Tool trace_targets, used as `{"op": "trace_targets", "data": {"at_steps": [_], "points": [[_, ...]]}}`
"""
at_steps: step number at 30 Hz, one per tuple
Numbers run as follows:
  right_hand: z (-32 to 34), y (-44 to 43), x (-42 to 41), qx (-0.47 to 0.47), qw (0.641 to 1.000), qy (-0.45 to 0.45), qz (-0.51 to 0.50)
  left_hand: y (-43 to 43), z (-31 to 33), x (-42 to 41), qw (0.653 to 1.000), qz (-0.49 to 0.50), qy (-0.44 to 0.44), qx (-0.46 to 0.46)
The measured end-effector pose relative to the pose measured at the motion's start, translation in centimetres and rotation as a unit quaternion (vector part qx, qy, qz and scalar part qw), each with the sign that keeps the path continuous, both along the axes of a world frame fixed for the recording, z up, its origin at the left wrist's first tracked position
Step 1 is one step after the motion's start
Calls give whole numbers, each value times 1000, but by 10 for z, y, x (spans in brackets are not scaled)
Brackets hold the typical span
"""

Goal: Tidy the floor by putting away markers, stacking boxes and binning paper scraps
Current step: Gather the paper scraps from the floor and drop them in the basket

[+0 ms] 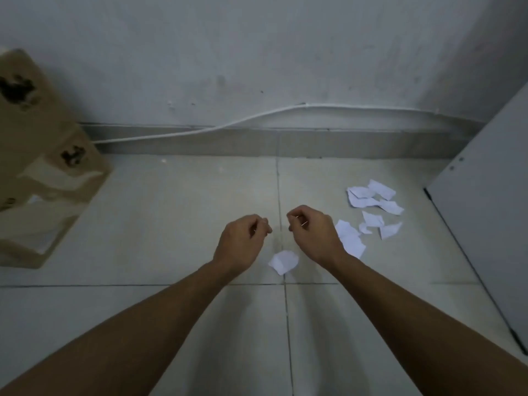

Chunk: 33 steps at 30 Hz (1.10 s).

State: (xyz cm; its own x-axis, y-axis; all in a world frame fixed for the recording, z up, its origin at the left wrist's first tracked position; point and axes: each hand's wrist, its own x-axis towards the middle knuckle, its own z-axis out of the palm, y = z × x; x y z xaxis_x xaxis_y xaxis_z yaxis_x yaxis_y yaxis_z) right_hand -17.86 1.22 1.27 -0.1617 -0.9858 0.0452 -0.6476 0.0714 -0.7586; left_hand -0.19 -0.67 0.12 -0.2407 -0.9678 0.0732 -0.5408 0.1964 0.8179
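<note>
The paper scraps lie in a loose scatter right of centre on the tiled floor, apparently just as they fell, none yet gathered. One crumpled scrap sits apart from them, lower in the middle of the frame, between the two wrists. Above it the left hand and right hand hover side by side, near each other but not touching, with their backs to the camera and fingers curled inward. That pose would suit pinching something small or getting ready to pick up the nearest scrap. The palms and fingertips are turned away, though, so I cannot tell whether either hand holds anything; a thin pale streak at the right hand's fingers is too small to name. At the left edge stand cardboard boxes, seemingly already stacked, blurred and cut off by the frame, their dark printed marks unreadable. A white cable runs along the foot of the wall. A white panel cuts in from the right, and what it belongs to is out of frame. No markers or bin show anywhere.
</note>
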Motion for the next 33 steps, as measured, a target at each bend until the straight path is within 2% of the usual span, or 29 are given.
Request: {"op": "trace_targets", "data": {"at_steps": [2, 4, 6, 8, 10, 12, 14, 15, 18, 21, 25, 30, 33], "points": [[-19, 12, -27, 2, 998, 20, -56, 15, -28, -18, 999, -46, -13, -5], [-37, 21, -50, 10, 990, 88, -113, 32, -55, -34, 993, -102, -52, -12], [-52, 31, -67, 48, 974, 150, -160, 43, -78, -53, 981, -142, -128, -27], [-69, 44, -78, 103, 966, 178, -158, 47, -93, -72, 977, -138, -156, -40], [-82, 58, -81, 125, 974, 159, -102, 45, -99, -94, 980, -125, -147, -42], [-85, 69, -82, 79, 993, 68, -50, 39, -100, -117, 984, -117, -126, -40], [-80, 79, -85, 30, 996, -50, -60, 32, -101, -138, 989, -114, -96, -26], [-80, 85, -89, 17, 994, -68, -87, 29, -102, -149, 990, -115, -85, -20], [-87, 106, -106, 1, 983, 26, -182, 28, -105, -171, 992, -111, -63, -12], [-92, 124, -116, 7, 977, 90, -194, 30, -105, -175, 994, -102, -35, -6], [-92, 125, -113, 19, 978, 110, -177, 30, -104, -166, 992, -125, 9, -9], [-83, 112, -106, 21, 991, 88, -101, 43, -105, -153, 981, -187, -40, -42], [-76, 108, -113, 16, 991, 61, -118, 48, -109, -149, 968, -207, -115, -83]]}}
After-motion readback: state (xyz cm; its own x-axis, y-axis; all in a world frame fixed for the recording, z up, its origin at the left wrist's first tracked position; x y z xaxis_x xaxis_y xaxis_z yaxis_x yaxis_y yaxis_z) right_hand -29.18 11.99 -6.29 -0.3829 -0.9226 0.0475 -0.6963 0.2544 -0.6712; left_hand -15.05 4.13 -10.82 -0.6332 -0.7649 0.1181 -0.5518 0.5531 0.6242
